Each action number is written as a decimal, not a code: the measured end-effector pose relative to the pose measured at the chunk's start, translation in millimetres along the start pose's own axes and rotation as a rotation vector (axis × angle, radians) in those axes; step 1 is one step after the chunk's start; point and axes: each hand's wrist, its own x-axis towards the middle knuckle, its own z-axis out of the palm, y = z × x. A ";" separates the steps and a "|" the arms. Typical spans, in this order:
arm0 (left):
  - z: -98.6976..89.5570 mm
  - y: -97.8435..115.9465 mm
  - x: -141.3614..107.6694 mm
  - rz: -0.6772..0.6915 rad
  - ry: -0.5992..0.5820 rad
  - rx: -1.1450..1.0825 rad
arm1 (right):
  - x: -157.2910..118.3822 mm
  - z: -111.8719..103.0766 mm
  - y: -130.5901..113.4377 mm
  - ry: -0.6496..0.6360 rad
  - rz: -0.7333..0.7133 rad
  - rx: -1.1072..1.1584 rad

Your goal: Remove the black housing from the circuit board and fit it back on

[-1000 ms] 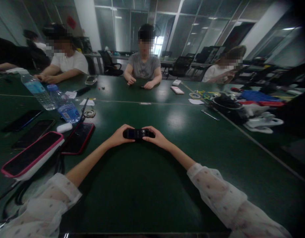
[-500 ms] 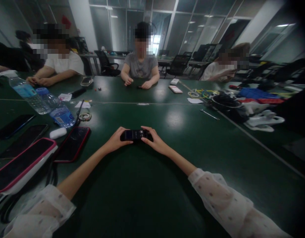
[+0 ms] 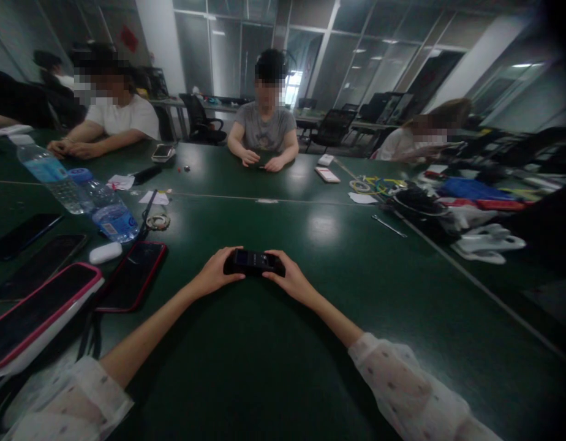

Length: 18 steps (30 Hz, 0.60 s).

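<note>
Between my two hands is a small black box-shaped device (image 3: 253,261) with a dark little screen on its left part and faint light markings further right. My left hand (image 3: 221,269) grips its left end, thumb along the near side and fingers behind. Its right end is held the same way by my right hand (image 3: 287,275). The device is on or just above the green tabletop (image 3: 255,343); I cannot tell which. What kind of device it is does not show clearly.
To the left lie a red-edged phone (image 3: 133,275), a pink-rimmed case (image 3: 44,315), a white earbud case (image 3: 105,253) and water bottles (image 3: 113,214). A wrench (image 3: 388,225) and a pile of cables (image 3: 416,199) are to the right. Several people sit around the table.
The view has shifted slightly, so my hands and the device appear a little lower. The device's upper face looks more foreshortened. Across the table, a person's hands have come closer together.
</note>
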 end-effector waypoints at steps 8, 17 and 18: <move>5.4 -8.4 -0.6 -0.099 0.028 -0.055 | -2.8 -1.8 0.8 0.086 0.056 0.101; 0.2 6.8 0.7 -0.111 0.013 -0.001 | -4.0 -2.3 6.0 0.167 0.139 0.160; -0.2 7.9 1.2 -0.100 0.012 0.004 | -4.2 -2.5 5.9 0.176 0.141 0.153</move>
